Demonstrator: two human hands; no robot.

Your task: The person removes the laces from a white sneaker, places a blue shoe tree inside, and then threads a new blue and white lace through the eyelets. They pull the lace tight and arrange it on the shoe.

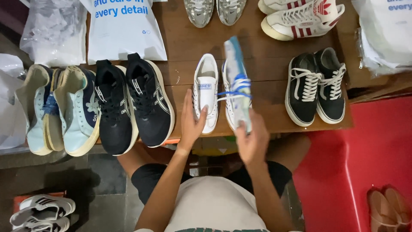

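Your left hand (192, 122) lies flat and open against the heel side of the white sneaker (205, 92), steadying it upright on the wooden worktop (266, 56). Your right hand (253, 139) is closed around the heel of its mate, the blue-laced sneaker (237, 83), tipped on edge so its side faces you, just beside the first. Left of your left hand sits a black pair of runners (133, 103); right of your right hand, a black-and-white canvas pair (315, 88). Beyond your hands lie a silver pair (214, 10) and a white plastic bag (122, 28).
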